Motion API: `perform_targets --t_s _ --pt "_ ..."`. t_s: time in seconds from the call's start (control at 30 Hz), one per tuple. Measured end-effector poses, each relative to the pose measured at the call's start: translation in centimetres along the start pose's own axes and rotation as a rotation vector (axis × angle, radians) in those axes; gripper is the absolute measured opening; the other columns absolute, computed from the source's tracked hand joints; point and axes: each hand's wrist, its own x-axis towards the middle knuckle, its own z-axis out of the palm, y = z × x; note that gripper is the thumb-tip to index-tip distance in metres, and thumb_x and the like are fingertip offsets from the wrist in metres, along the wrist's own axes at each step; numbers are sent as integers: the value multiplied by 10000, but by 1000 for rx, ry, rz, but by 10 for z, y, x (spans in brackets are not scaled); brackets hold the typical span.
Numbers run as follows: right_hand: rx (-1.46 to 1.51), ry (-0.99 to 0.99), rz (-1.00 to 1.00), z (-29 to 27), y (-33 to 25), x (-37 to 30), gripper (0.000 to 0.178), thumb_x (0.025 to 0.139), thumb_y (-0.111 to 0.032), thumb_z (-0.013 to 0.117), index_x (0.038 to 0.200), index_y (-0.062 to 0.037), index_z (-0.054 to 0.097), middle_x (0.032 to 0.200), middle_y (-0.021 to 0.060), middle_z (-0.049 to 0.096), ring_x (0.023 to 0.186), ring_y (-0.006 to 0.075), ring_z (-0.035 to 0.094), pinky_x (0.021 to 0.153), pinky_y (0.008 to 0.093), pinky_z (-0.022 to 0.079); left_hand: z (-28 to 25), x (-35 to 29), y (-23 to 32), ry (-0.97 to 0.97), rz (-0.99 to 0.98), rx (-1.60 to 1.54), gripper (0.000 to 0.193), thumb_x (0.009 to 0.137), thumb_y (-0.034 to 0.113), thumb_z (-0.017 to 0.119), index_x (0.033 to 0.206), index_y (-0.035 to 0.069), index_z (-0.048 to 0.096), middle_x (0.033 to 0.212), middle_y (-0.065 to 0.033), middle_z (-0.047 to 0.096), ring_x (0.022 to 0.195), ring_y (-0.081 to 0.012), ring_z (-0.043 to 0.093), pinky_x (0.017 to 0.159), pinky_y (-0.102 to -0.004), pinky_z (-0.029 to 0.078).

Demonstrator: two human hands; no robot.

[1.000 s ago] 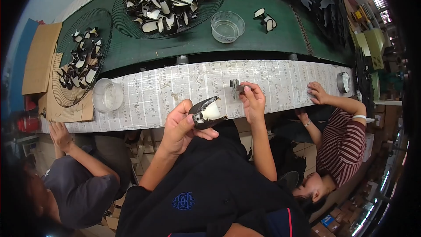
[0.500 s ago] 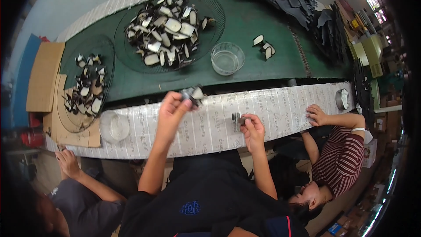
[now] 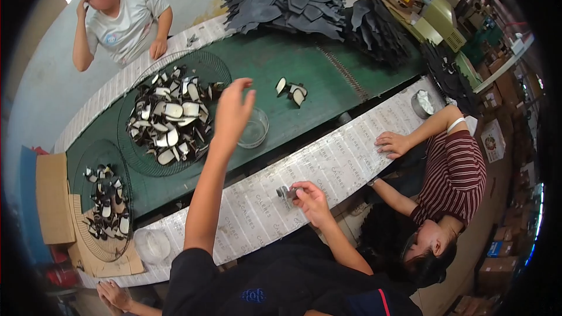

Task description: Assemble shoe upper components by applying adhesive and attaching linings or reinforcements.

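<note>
My left hand is stretched out over the green table, between a heap of black-and-white curved pieces and a clear plastic bowl, which it partly covers. Its thumb and fingers are apart, and nothing shows between them. Above the covered bench edge, my right hand pinches a small dark grey piece whose kind I cannot make out. The heap lies on a large round wire rack. A few similar black-and-white pieces lie farther right on the green surface.
A smaller wire rack with more pieces and a clear tub stand at left. Dark sheets are stacked at the back. A co-worker in a striped shirt sits at right; another person stands across the table.
My left hand has moved forward, and the black-and-white piece it held no longer shows in it. The view has turned, bringing the person across the table into sight. My right hand still pinches its piece.
</note>
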Motion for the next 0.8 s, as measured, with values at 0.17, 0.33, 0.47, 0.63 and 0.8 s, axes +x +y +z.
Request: perform_targets --t_s 0.17,0.33,0.47,0.63,0.8 --pt "35 32 -45 -3 6 -2 233 955 -82 579 1175 -3 582 1088 81 637 939 126 617 803 261 517 122 68 -48 -349 3 335 395 824 197 689 1176 42 600 1082 -207 643 1019 -368 613 861 -459 507" --pt "99 19 -70 4 7 3 194 959 -98 576 1134 -15 597 1040 67 652 925 124 615 784 260 498 162 87 -100 -351 -266 21 256 828 223 688 996 30 697 846 -189 698 793 -309 688 739 -393 538" --pt "218 38 -109 1 2 1 165 960 -117 580 1098 -30 603 1039 69 656 940 136 620 808 267 497 157 79 -83 -275 -298 -11 171 816 156 663 865 5 726 857 -238 690 758 -333 696 728 -388 547" --pt "-34 29 -279 17 -34 21 152 958 -105 573 1090 -41 611 1025 56 655 923 129 622 803 283 511 61 60 -57 64 -514 -651 362 853 60 625 1211 21 598 935 -110 689 841 -180 662 719 -333 546" --pt "-443 -78 -515 47 -77 76 199 933 -112 635 1083 18 627 962 50 656 857 102 620 767 245 515 -65 -38 -14 274 -513 -1385 436 987 47 474 1405 -23 373 1280 -164 541 1182 -281 545 1058 -518 424"
